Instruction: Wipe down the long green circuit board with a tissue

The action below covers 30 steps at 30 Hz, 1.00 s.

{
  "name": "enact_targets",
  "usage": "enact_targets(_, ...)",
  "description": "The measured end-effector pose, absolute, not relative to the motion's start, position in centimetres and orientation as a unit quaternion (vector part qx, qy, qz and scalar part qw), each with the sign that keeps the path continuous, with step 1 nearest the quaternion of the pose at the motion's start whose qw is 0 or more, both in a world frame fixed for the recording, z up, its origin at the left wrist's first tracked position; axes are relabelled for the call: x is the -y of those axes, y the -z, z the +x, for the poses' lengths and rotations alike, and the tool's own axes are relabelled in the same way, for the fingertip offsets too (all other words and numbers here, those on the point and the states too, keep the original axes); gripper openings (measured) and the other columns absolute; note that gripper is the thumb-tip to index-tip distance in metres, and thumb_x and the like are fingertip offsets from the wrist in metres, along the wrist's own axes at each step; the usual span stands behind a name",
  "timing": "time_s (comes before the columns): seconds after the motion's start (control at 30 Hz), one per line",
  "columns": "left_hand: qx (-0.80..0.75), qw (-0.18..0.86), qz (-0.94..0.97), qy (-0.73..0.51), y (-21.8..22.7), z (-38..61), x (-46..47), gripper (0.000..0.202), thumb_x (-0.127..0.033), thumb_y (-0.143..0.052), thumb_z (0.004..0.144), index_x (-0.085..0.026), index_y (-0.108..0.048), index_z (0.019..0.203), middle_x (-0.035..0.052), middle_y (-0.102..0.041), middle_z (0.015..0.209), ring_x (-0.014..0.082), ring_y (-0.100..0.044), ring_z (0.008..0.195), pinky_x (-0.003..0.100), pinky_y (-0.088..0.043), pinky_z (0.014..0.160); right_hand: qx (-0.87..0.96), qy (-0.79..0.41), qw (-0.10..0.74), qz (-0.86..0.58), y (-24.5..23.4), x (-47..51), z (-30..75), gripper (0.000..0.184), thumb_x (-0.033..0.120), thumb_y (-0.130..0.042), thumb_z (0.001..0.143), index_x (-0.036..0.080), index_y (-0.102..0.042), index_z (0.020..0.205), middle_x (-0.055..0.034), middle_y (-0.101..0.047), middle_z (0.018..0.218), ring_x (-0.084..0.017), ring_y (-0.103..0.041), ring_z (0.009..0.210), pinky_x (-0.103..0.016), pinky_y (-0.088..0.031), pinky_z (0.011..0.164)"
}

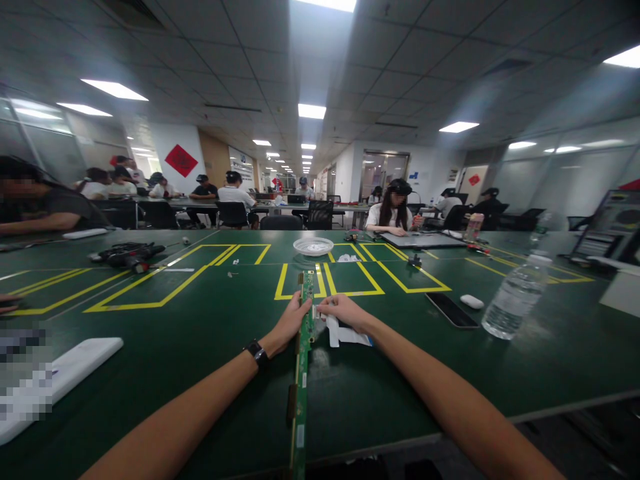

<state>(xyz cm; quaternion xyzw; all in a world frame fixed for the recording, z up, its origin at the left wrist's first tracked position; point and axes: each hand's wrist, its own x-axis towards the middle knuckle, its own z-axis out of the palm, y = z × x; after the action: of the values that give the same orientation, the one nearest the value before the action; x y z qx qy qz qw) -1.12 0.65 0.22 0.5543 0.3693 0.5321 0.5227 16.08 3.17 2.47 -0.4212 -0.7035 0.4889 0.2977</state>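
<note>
The circuit board (301, 367) was a long, narrow green strip, its face dotted with small components and pale connectors, with dark brownish tabs jutting from its left edge. It pointed away from the person, and its near end ran out of view. Small white labels sat along it, their print too tiny to read; the label on the clear water bottle (517, 300), well to the right of the board, could not be made out either.

The board lay in the grip of the left hand (291, 321) — thumb across its face, the other fingers wrapped around its left edge near the far end. At the board's right edge, the fingers of the right hand (345, 311) were pinched on a white flat cable (333, 332), which hung folded below them — whether it joined a connector was hidden.

A black phone (451, 310) rested on the green surface (210, 380) to the board's right, and a white basket (313, 248) stood just beyond its far end.
</note>
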Motion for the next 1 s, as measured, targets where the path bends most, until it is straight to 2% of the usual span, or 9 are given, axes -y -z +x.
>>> enact_targets(0.17, -0.369, 0.523, 0.557, -0.529, -0.1, -1.1, -0.8, 0.041, -0.043, -0.056, 0.081, -0.019, -0.048, 0.113, 0.0025, -0.062, 0.089, 0.0142, -0.06, 0.074, 0.027, -0.05, 0.072, 0.706, -0.489, 0.296, -0.418, -2.4, -3.1, 16.0, 0.028, 0.039, -0.064, 0.074, 0.012, -0.063, 0.071, 0.003, -0.054, 0.056, -0.006, -0.039, 0.048, -0.019, -0.027, 0.046)
enact_targets(0.47, -0.378, 0.522, 0.557, -0.523, -0.2, -1.1, -0.6, 0.039, -0.042, -0.056, 0.082, -0.02, -0.048, 0.113, 0.0023, -0.062, 0.09, 0.0147, -0.059, 0.073, 0.025, -0.049, 0.068, 0.725, -0.453, 0.291, -0.429, -3.0, -2.6, 16.0, 0.03, 0.042, -0.064, 0.074, 0.012, -0.063, 0.071, 0.0014, -0.057, 0.06, -0.007, -0.042, 0.052, -0.018, -0.029, 0.048)
enact_targets(0.67, -0.387, 0.497, 0.573, -0.524, -0.5, -1.0, -0.3, 0.039, -0.042, -0.055, 0.082, -0.02, -0.049, 0.113, 0.0054, -0.062, 0.102, 0.0181, -0.059, 0.087, 0.026, -0.046, 0.077, 0.741, -0.446, 0.277, -0.418, -2.6, -2.8, 16.0, 0.03, 0.043, -0.062, 0.075, 0.013, -0.064, 0.071, 0.0016, -0.057, 0.058, -0.006, -0.042, 0.048, -0.018, -0.029, 0.046)
enact_targets(1.0, -0.412, 0.426, 0.606, -0.53, -0.1, -1.1, -0.4, 0.033, -0.04, -0.048, 0.086, -0.02, -0.048, 0.112, 0.0046, -0.059, 0.104, 0.0196, -0.054, 0.099, 0.028, -0.04, 0.088, 0.716, -0.448, 0.308, -0.438, -1.8, -2.8, 15.0, 0.027, 0.038, -0.064, 0.074, 0.013, -0.062, 0.066, 0.0018, -0.057, 0.055, -0.006, -0.042, 0.046, -0.018, -0.029, 0.043)
